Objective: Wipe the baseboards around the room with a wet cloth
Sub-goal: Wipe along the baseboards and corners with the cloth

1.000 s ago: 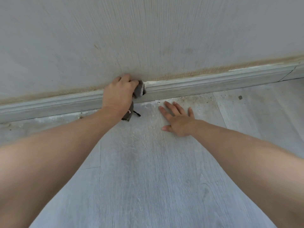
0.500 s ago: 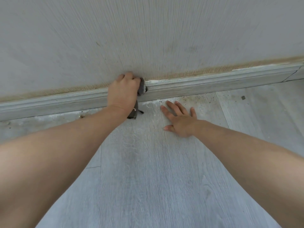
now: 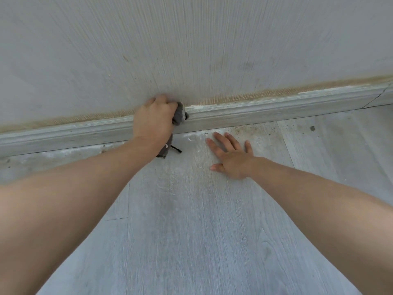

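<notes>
Grey cloth (image 3: 179,116), bunched and dark as if damp, sits pressed against the baseboard (image 3: 255,112) where wall (image 3: 191,50) meets floor (image 3: 191,220).

Head view: the left hand (image 3: 154,122) curls its fingers over the cloth, so its grip is closed on the wad; a loose tail hangs below the wrist to the floor. Holding the cloth bunched probably lets the hand bear on both the top ledge and the face of the moulding at once. The right hand (image 3: 231,159) lies flat on the floor just beside the baseboard, fingers straight and spread, holding nothing; it likely props the person's weight while leaning low. Pale smears mark the top edge just right of the cloth, and dark grit (image 3: 259,128) lies on the floor near the right fingertips. That stretch appears not yet wiped. A joint (image 3: 375,100) breaks the baseboard at far right.
</notes>
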`<state>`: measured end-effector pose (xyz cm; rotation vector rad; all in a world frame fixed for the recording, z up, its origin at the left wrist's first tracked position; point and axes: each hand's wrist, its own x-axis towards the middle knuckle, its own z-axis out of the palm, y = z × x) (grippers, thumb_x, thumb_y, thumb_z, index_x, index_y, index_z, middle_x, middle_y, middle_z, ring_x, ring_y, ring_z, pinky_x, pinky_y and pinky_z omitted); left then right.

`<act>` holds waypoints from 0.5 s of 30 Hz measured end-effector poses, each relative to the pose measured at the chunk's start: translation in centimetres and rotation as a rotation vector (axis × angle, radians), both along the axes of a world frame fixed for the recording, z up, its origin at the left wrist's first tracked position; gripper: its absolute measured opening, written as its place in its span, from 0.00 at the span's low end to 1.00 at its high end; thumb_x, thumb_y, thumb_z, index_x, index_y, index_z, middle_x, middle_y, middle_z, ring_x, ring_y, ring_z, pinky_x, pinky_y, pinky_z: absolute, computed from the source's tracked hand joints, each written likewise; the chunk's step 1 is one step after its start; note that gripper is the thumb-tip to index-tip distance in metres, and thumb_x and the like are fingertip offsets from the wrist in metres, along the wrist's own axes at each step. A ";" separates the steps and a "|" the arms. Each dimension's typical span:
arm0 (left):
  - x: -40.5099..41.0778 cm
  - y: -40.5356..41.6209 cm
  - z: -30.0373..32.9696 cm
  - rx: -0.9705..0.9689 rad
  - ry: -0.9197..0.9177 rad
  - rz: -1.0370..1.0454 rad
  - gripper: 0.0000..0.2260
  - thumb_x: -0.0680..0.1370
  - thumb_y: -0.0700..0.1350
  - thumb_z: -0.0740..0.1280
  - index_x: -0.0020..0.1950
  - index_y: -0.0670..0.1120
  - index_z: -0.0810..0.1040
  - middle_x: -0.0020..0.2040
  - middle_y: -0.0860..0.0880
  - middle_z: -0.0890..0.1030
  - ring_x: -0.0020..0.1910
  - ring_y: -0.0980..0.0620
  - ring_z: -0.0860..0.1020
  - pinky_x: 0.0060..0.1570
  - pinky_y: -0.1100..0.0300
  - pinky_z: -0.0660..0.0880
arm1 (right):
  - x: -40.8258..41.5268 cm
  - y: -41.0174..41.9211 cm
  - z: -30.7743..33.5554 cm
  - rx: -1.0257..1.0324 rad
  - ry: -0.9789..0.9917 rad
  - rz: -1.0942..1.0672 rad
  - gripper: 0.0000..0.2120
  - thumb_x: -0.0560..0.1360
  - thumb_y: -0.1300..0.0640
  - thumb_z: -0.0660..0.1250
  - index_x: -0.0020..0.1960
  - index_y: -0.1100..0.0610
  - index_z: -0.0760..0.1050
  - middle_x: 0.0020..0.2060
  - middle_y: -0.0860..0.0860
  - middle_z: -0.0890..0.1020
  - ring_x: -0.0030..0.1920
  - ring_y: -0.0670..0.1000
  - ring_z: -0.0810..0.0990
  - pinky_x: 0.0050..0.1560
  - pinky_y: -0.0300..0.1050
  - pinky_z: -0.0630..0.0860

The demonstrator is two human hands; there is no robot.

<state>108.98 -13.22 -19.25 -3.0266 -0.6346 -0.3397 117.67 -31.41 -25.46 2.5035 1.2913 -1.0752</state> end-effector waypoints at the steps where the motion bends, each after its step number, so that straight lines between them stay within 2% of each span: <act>1: 1.1 -1.3 0.0 -0.004 0.029 -0.047 0.06 0.72 0.35 0.66 0.47 0.38 0.80 0.46 0.38 0.76 0.44 0.38 0.75 0.33 0.52 0.65 | 0.1 0.0 0.0 0.003 0.002 -0.005 0.37 0.80 0.41 0.54 0.74 0.41 0.29 0.72 0.41 0.28 0.73 0.49 0.28 0.70 0.67 0.36; 3: 2.8 -2.8 0.4 0.010 0.023 -0.096 0.03 0.68 0.35 0.70 0.41 0.39 0.80 0.42 0.39 0.77 0.39 0.39 0.76 0.29 0.54 0.67 | 0.0 0.2 0.0 -0.008 0.001 -0.006 0.37 0.79 0.41 0.54 0.74 0.41 0.29 0.72 0.41 0.28 0.73 0.49 0.28 0.70 0.67 0.36; 4: 3.1 -3.0 0.3 0.025 0.003 -0.091 0.03 0.69 0.35 0.69 0.42 0.39 0.80 0.43 0.40 0.77 0.40 0.39 0.76 0.29 0.54 0.67 | -0.1 0.2 0.1 -0.017 0.001 -0.005 0.37 0.79 0.41 0.54 0.74 0.41 0.29 0.72 0.41 0.28 0.73 0.49 0.28 0.70 0.67 0.37; 6: 2.9 -2.7 -0.1 0.011 0.045 -0.061 0.07 0.75 0.37 0.64 0.51 0.41 0.79 0.51 0.42 0.76 0.48 0.40 0.75 0.35 0.52 0.67 | -0.1 0.2 0.0 -0.019 -0.002 -0.008 0.37 0.80 0.42 0.54 0.74 0.42 0.29 0.72 0.41 0.28 0.73 0.49 0.28 0.71 0.66 0.37; 8: 2.4 -2.4 0.0 -0.037 0.039 -0.052 0.10 0.76 0.38 0.62 0.55 0.43 0.79 0.53 0.43 0.76 0.50 0.41 0.74 0.39 0.52 0.69 | 0.0 0.1 0.1 -0.011 -0.005 -0.009 0.37 0.80 0.42 0.54 0.74 0.42 0.29 0.72 0.42 0.28 0.73 0.49 0.28 0.71 0.66 0.37; 10: 1.6 -2.6 0.0 -0.080 -0.008 -0.051 0.11 0.76 0.38 0.62 0.56 0.44 0.79 0.52 0.44 0.76 0.50 0.42 0.74 0.39 0.53 0.68 | -0.1 0.2 0.1 -0.007 0.000 -0.014 0.37 0.80 0.42 0.54 0.74 0.42 0.29 0.72 0.42 0.28 0.73 0.50 0.28 0.71 0.66 0.37; 15: -2.5 -3.0 -1.5 -0.250 0.030 -0.005 0.11 0.76 0.39 0.62 0.56 0.45 0.79 0.52 0.45 0.76 0.49 0.43 0.76 0.37 0.57 0.63 | -0.4 0.6 0.4 -0.016 -0.005 -0.026 0.38 0.80 0.43 0.56 0.75 0.45 0.31 0.73 0.44 0.29 0.74 0.51 0.30 0.72 0.65 0.40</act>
